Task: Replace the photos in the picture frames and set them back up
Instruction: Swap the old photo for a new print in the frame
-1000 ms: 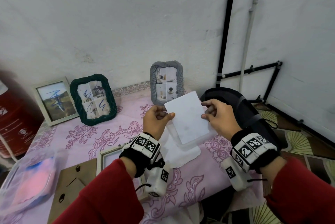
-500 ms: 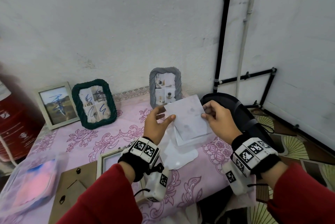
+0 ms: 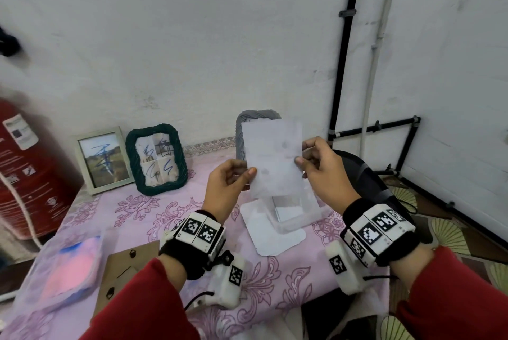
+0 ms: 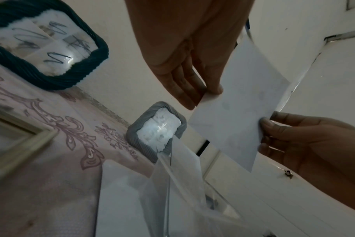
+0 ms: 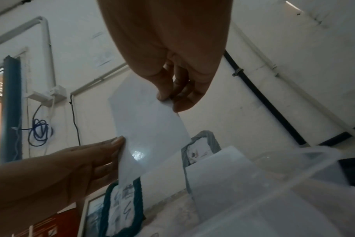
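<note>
Both hands held one sheet: left hand [image 3: 228,183] pinched the photo [image 3: 273,158] at its left edge, right hand [image 3: 324,171] at its right, upright above the clear plastic box [image 3: 297,216]. To do this well, grip only the edges, since fingerprints would mark a glossy face. It looked thin, stiff, rectangular, blank white on the near side. Behind stood a grey rope-textured frame [image 4: 150,115].

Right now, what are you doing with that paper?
Both hands hold a white photo sheet up by its side edges: the left hand pinches the left edge, the right hand the right. Below it sits a clear plastic box with more sheets. Three frames stand against the wall; the green frame is one.
</note>
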The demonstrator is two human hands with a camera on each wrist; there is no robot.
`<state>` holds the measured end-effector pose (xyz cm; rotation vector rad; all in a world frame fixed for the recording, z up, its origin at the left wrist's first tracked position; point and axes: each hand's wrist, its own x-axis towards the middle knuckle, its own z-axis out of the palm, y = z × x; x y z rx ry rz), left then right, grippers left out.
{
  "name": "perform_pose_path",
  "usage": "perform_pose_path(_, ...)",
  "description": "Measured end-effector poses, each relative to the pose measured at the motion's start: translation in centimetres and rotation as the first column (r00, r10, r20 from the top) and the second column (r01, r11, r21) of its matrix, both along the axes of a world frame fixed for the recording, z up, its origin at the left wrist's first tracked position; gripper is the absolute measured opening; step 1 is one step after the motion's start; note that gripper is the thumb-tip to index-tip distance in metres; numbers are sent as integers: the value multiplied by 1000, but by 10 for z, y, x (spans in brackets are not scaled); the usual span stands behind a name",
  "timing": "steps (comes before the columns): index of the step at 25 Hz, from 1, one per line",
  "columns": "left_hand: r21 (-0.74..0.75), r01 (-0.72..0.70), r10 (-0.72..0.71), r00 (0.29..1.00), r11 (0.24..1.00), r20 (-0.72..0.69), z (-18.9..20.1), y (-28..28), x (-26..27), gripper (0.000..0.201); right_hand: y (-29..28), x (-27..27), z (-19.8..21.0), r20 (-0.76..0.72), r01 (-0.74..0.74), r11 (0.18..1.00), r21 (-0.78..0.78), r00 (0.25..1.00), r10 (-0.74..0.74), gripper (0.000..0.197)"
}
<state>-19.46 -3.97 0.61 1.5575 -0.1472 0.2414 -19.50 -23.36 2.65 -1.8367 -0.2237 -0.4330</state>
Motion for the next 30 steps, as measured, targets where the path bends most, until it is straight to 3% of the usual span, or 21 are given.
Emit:
perform_pose_path(3,-27,-27,28,999,999,18,7,19,-14,13,20,-6,0,28,-21,999,27,999,20,20)
perform_pose_path(7,-7,-42,42,999,999,7,5,49,-33,20,44,-15,-11,-48,-90,995,43,995,93,32)
perform_pose_path(15,82,-15,27,989,996,-145,-43,116,-71,54,90,-34,-54,-214,-293,956,-16,935,282,47)
perform_pose_path(22,146,27,7,974,989,-226,-83,153,-99,62,114,-40,-87,-328,-427,897,-116,869,371,62)
perform_pose_path(30,343,-43,123,969,938,-214,-105,157,-113,66,116,-39,-95,-410,-539,812,-224,808,423,70)
